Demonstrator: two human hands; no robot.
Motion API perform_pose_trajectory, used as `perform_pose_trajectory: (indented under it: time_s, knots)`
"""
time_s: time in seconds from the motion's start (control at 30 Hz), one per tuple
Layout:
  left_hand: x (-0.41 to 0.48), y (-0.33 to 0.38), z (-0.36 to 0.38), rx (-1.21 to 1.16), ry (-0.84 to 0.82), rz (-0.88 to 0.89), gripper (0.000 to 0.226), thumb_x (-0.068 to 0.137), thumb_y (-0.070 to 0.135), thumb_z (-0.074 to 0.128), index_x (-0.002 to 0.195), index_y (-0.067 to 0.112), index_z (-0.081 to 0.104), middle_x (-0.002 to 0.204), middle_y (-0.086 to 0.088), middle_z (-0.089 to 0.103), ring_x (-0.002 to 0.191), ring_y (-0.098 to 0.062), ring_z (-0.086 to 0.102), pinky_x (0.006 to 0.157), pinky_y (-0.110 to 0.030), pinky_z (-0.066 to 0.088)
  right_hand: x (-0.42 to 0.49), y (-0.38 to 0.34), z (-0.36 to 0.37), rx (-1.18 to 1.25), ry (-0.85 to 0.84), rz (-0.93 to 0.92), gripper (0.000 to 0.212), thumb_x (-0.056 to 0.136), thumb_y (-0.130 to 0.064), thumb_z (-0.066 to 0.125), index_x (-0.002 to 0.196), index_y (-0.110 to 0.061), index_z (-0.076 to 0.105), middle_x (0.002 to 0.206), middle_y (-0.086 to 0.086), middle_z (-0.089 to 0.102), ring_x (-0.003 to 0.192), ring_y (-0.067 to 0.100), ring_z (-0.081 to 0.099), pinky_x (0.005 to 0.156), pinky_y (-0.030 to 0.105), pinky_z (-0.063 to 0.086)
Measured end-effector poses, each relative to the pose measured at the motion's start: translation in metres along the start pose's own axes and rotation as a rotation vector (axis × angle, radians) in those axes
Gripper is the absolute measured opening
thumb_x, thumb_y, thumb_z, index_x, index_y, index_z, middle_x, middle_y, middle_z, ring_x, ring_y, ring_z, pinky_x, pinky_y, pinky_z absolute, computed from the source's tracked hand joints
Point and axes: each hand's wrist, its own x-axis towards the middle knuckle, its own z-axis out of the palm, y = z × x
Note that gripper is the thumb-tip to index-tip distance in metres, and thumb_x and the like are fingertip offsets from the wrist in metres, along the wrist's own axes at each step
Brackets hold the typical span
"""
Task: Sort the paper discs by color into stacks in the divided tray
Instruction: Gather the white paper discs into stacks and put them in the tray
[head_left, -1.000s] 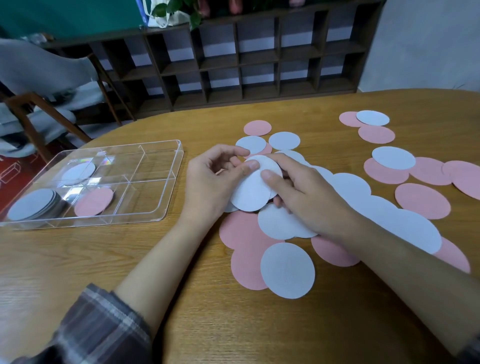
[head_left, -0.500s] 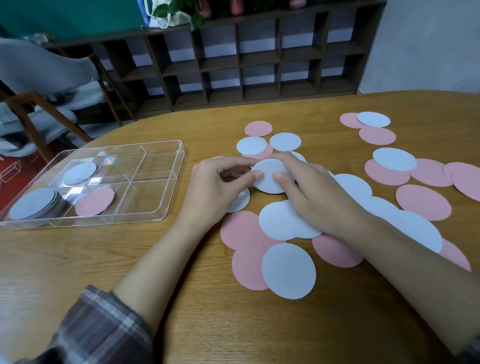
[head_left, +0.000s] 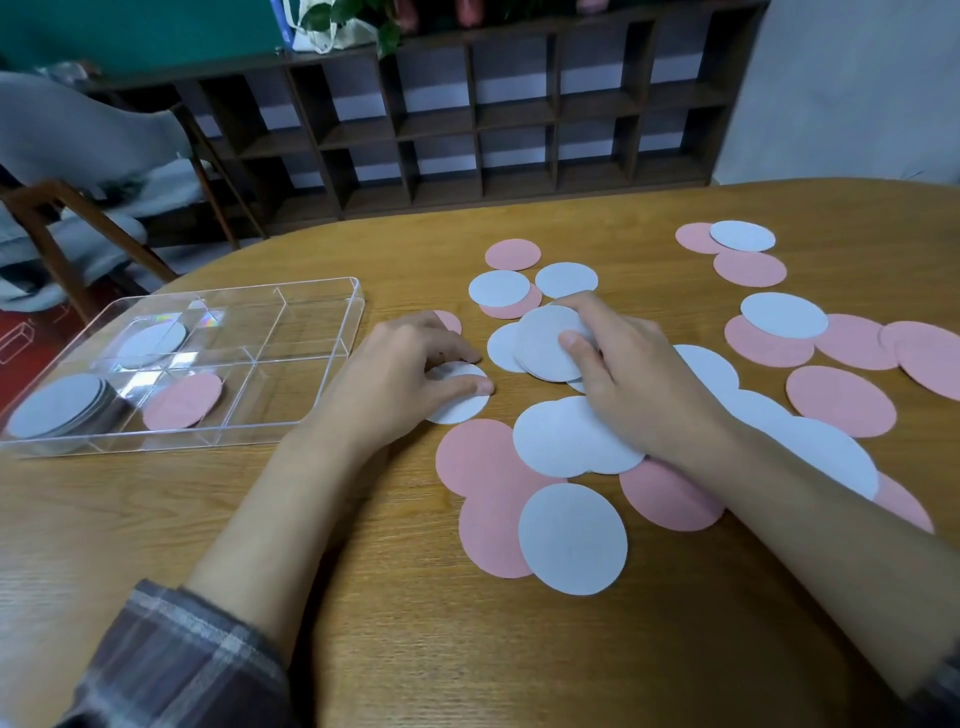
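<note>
Several pink and white paper discs lie scattered over the wooden table (head_left: 156, 519). My right hand (head_left: 628, 379) grips a small stack of white discs (head_left: 545, 345), tilted up off the table. My left hand (head_left: 400, 379) pinches the edge of another white disc (head_left: 460, 402) that lies flat just left of the pile. A clear divided tray (head_left: 332, 358) sits to the left. It holds a stack of white discs (head_left: 54, 405) in its near left compartment, one pink disc (head_left: 182, 400) beside it and one white disc (head_left: 150, 338) behind.
More pink and white discs (head_left: 784, 314) spread toward the table's right edge. A dark wooden shelf unit (head_left: 467, 119) stands beyond the table. A chair with grey cloth (head_left: 78, 156) is at the far left.
My right hand has taken the white discs from my left hand and holds them alone. My left hand moved down and left onto another white disc on the table.
</note>
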Motion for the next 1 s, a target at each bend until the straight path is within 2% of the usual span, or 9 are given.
perform_pose_trajectory:
  time_s: [0.1,0.27,0.33,0.4,0.47,0.57,0.73,0.9,1.0]
  knots:
    - [0.001,-0.001,0.001,-0.032,0.002,-0.019,0.033,0.08,0.044,0.086,0.108,0.028,0.081,0.103,0.008,0.06,0.096,-0.006,0.059,0.082,-0.022,0.046,0.001,0.0,0.001,0.0,-0.001,0.007,0.031,0.109,-0.021,0.041,0.139,-0.019,0.05,0.077,-0.015,0.046,0.078,0.01,0.051,0.069,0.044,0.045]
    - [0.002,0.006,0.003,-0.149,0.109,-0.037,0.013,0.083,0.032,0.086,0.084,0.026,0.076,0.093,0.004,0.064,0.092,-0.014,0.061,0.073,-0.028,0.044,0.0,-0.002,-0.001,0.06,0.017,0.029,0.032,0.109,-0.021,0.041,0.14,-0.024,0.049,0.077,-0.005,0.052,0.079,0.011,0.053,0.069,0.037,0.043]
    - [0.002,0.009,0.003,-0.275,0.158,-0.043,0.015,0.086,0.032,0.084,0.084,0.023,0.072,0.081,0.004,0.063,0.086,-0.019,0.062,0.071,-0.03,0.044,0.0,-0.002,0.0,0.082,0.018,0.04,0.032,0.109,-0.022,0.04,0.141,-0.027,0.048,0.08,0.001,0.056,0.08,0.012,0.054,0.071,0.035,0.044]
    - [0.002,0.012,0.005,-0.39,0.176,-0.037,0.018,0.09,0.032,0.081,0.086,0.02,0.069,0.072,0.007,0.055,0.073,-0.017,0.053,0.066,-0.031,0.04,0.0,-0.002,0.001,0.087,0.019,0.042,0.032,0.109,-0.022,0.04,0.14,-0.027,0.049,0.078,0.001,0.054,0.079,0.012,0.052,0.067,0.028,0.039]
    - [0.002,0.014,0.008,-0.479,0.163,-0.022,0.019,0.093,0.031,0.078,0.087,0.016,0.067,0.071,0.003,0.051,0.07,-0.015,0.045,0.066,-0.034,0.037,0.001,-0.002,0.002,0.089,0.021,0.042,0.031,0.11,-0.022,0.04,0.139,-0.027,0.049,0.075,-0.003,0.051,0.077,0.01,0.051,0.062,0.021,0.033]
    - [0.003,0.016,0.013,-0.57,0.151,-0.013,0.021,0.094,0.029,0.078,0.089,0.013,0.066,0.074,-0.001,0.054,0.072,-0.019,0.044,0.067,-0.036,0.036,0.0,-0.002,0.002,0.111,0.023,0.038,0.03,0.11,-0.021,0.038,0.137,-0.026,0.052,0.071,-0.006,0.048,0.075,0.01,0.05,0.061,0.023,0.033]
    - [0.001,0.023,0.018,-0.617,0.126,-0.023,0.024,0.09,0.028,0.082,0.089,0.01,0.065,0.077,-0.018,0.061,0.066,-0.024,0.051,0.064,-0.04,0.046,0.0,-0.005,0.003,0.155,-0.007,0.02,0.032,0.111,-0.022,0.034,0.133,-0.032,0.055,0.077,-0.005,0.052,0.078,0.015,0.052,0.066,0.037,0.039]
    - [-0.001,0.031,0.021,-0.597,0.224,-0.048,0.025,0.088,0.024,0.084,0.087,0.009,0.063,0.077,-0.018,0.065,0.06,-0.024,0.061,0.058,-0.023,0.049,-0.001,-0.007,0.001,0.202,-0.023,0.033,0.034,0.112,-0.029,0.032,0.135,-0.031,0.056,0.078,-0.009,0.052,0.078,0.013,0.053,0.064,0.031,0.038]
    - [-0.002,0.033,0.022,-0.574,0.258,-0.053,0.028,0.088,0.026,0.084,0.086,0.01,0.061,0.073,-0.013,0.064,0.06,-0.031,0.063,0.057,-0.027,0.05,-0.002,-0.009,0.002,0.169,-0.046,0.001,0.033,0.111,-0.036,0.036,0.139,-0.029,0.053,0.082,-0.018,0.051,0.079,0.004,0.052,0.063,0.022,0.032]
